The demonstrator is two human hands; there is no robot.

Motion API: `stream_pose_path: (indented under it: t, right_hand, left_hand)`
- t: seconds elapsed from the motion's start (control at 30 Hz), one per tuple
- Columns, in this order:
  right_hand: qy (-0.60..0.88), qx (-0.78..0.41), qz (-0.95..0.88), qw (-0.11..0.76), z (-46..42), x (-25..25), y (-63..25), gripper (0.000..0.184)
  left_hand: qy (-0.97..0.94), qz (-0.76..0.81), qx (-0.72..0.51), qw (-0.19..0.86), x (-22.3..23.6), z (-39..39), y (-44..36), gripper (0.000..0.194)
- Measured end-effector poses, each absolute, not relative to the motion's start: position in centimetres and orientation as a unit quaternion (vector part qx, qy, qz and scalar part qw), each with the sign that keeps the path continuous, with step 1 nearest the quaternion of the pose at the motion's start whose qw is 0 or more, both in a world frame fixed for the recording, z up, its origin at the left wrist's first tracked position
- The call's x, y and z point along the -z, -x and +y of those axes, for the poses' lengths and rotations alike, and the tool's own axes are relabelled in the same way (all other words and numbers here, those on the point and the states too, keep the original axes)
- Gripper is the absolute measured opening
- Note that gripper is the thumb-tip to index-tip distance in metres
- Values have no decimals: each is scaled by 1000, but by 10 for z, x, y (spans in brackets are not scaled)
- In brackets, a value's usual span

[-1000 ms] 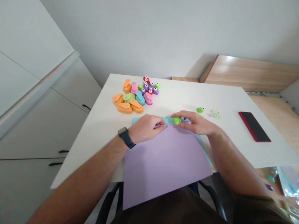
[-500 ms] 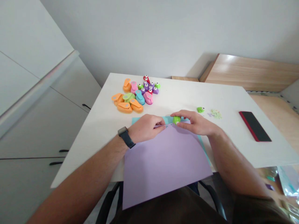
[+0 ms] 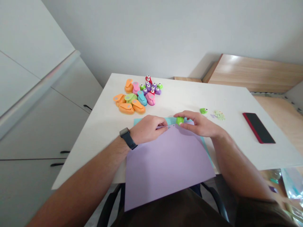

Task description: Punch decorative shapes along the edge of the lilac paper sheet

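Note:
A lilac paper sheet (image 3: 165, 160) lies on the white table (image 3: 99, 126) and hangs over its near edge, with a light-blue sheet (image 3: 206, 148) under it. My left hand (image 3: 148, 128) pinches the lilac sheet's far edge, fingers closed on it. My right hand (image 3: 200, 124) grips a small green paper punch (image 3: 179, 120) set on that same far edge, just right of the left fingertips. A dark watch (image 3: 127, 138) sits on my left wrist.
A cluster of coloured paper punches (image 3: 138, 96) lies at the table's far left. Another small green punch (image 3: 203, 110) and a pile of paper cut-outs (image 3: 219, 115) lie beyond my right hand. A red-edged phone (image 3: 258, 127) rests at the right. White cabinets (image 3: 35, 94) stand left.
The green punch and my right fingers have shifted very slightly right and away along the sheet's edge. My left hand stays where it was.

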State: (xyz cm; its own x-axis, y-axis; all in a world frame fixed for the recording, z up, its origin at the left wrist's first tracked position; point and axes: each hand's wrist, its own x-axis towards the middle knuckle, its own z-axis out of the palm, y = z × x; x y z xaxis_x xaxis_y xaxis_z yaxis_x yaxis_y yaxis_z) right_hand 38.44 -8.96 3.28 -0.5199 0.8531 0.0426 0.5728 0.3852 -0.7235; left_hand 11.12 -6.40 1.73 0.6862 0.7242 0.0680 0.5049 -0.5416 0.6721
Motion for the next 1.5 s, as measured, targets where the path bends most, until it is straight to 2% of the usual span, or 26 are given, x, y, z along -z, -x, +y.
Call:
stream_pose_path:
  t: [1.5]
  right_hand:
    - [446,-338,-804,200,-90,-33,-386,43]
  left_hand:
    - [-861,356,-171,319,-16,-64,-112,17]
